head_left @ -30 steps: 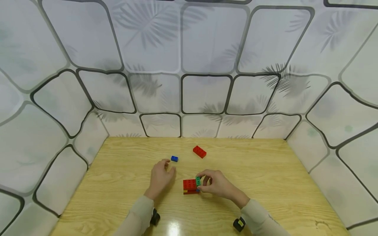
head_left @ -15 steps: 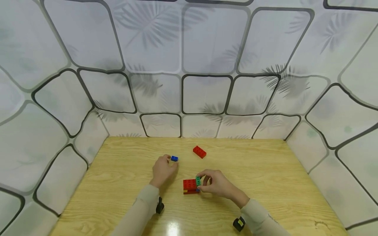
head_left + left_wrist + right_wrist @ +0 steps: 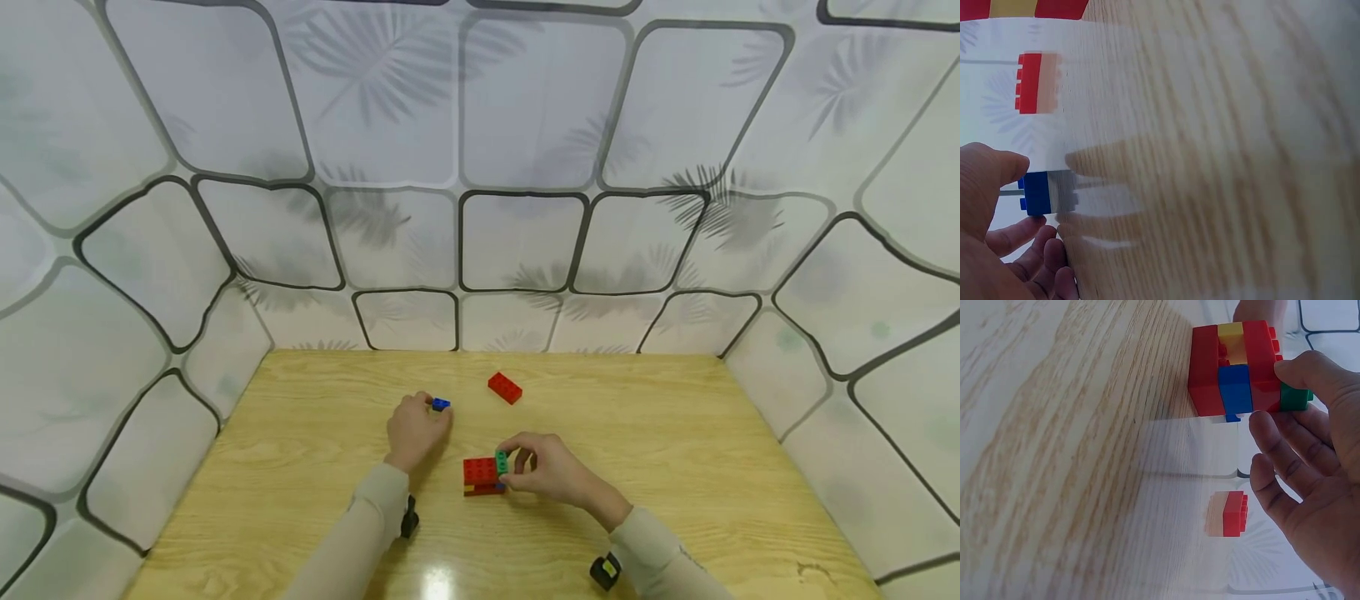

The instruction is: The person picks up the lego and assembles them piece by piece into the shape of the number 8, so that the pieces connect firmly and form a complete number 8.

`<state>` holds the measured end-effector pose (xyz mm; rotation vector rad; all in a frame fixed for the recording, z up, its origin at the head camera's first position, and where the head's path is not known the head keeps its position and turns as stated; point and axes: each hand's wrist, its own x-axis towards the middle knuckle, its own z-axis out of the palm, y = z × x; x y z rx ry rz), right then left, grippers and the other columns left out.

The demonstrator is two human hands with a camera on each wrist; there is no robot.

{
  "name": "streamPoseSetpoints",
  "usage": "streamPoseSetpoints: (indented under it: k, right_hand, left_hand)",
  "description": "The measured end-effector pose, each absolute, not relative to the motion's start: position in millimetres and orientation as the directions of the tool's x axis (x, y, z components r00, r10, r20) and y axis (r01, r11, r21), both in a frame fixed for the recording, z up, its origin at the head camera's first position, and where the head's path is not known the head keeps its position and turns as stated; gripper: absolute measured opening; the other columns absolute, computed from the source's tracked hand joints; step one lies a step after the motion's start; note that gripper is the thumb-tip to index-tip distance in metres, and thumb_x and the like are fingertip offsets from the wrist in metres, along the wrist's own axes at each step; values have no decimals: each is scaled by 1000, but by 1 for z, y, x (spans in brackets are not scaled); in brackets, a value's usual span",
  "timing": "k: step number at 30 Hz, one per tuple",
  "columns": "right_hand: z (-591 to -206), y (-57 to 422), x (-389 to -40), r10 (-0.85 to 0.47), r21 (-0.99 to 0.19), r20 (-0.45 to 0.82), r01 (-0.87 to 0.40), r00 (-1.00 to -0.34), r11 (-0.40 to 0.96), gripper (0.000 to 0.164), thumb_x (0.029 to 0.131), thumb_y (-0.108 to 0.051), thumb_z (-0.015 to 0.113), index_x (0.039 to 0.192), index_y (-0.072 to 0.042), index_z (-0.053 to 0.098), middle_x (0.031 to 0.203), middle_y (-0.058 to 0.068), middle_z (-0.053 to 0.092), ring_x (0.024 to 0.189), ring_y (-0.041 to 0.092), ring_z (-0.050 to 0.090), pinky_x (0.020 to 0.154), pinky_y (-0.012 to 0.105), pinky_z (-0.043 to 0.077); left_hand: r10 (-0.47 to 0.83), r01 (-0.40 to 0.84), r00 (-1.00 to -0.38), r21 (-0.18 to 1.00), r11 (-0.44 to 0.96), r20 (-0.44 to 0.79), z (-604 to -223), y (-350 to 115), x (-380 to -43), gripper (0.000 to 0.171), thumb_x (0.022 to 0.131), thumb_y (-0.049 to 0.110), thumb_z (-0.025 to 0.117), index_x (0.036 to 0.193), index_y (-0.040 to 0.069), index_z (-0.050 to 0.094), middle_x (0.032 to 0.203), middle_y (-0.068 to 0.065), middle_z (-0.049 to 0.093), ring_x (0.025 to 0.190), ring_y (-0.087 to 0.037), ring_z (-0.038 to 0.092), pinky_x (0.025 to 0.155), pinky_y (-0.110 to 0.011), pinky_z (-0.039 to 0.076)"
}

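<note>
Looking down past two pale long sleeves (image 3: 648, 550), I have a small black wrist unit (image 3: 606, 572) by each cuff closest to me. Beyond them, roughly midway between the left and right edges of the yellowish wood-grained worktop (image 3: 675, 467), stands a block of stacked plastic bricks: a red brick (image 3: 1207, 372) at the bottom, a yellow brick (image 3: 1230, 342) and a blue brick (image 3: 1235, 389) in the middle layer, and a studded red brick (image 3: 478, 470) above. On the right end of that upper brick sits a narrow green plastic brick (image 3: 502, 463). I see the right hand (image 3: 553, 472) pinching it between thumb and index finger; the other fingers are loosely bent.

Farther off and to the left, the left hand (image 3: 414, 432) pinches a small blue two-stud plastic brick (image 3: 441, 405), thumb on one side and index finger on the other. I read that brick as studs up, at the surface of the worktop. Past it, nearer the far edge and a little right, a loose red rectangular plastic brick (image 3: 505, 388) lies slantwise, studs up. Behind the far edge rises a pale leaf-patterned backdrop (image 3: 522, 242).
</note>
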<state>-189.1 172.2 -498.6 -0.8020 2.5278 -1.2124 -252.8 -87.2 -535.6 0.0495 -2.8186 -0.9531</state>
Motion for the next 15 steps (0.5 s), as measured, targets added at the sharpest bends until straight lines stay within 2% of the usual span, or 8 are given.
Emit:
streamPoseSetpoints:
  k: [10,15]
  right_hand:
    - [-498,172,-189,-565,-776,26,-373,-824,508,37,94,-21,81,127,-7,72,106,1,73,81,2,64,69,23,52]
    - [-498,173,-188,-569,-781,34,-377,-822,498,39,94,-20,81,128,-5,71,108,3,73,81,3,65,69,23,52]
  left_hand:
    - [-70,46,-983,594,803,171,-537,-89,-252,39,96,36,75,110,-1,71,94,-17,67,75,-28,63,62,-43,52]
    - [-36,75,-985,607,791,169,-536,-92,-250,37,96,35,74,109,0,72,94,-15,68,75,-25,62,63,-41,52]
